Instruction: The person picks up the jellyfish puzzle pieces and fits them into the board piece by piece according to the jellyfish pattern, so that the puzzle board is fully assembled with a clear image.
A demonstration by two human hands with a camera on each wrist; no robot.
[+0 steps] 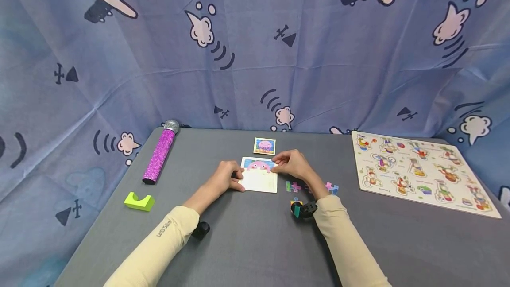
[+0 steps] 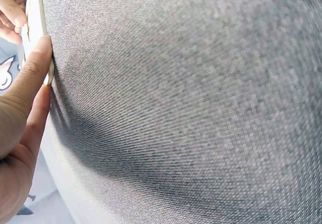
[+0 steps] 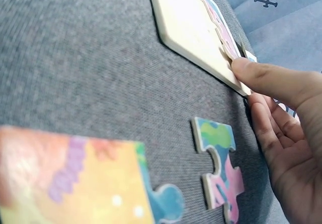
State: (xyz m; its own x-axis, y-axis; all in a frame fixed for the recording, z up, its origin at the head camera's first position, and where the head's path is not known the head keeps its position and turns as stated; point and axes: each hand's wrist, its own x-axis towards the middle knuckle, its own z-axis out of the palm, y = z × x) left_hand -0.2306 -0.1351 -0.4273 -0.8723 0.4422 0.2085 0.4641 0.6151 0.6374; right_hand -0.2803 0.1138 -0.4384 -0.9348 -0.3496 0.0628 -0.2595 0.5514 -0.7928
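Note:
A small puzzle board (image 1: 259, 184) lies mid-table, its lower part bare pale wood. Along its far side sit joined puzzle pieces (image 1: 258, 165) showing a pink creature on blue. My left hand (image 1: 223, 176) holds the board's left edge, thumb near the front corner; in the left wrist view, fingertips (image 2: 44, 45) meet that edge. At the far right corner, my right hand (image 1: 294, 164) grips the board, its thumb (image 3: 246, 69) on the end of the piece row and other fingers against the side. Loose puzzle pieces (image 3: 219, 171) lie nearby, some partly hidden under the right wrist.
A small picture card (image 1: 264, 146) lies behind the board. To the left are a glittery purple microphone (image 1: 161, 154) and a lime-green notched block (image 1: 139, 202). A large illustrated board (image 1: 422, 172) covers the right side. Patterned blue cloth (image 1: 247, 56) hangs behind the table.

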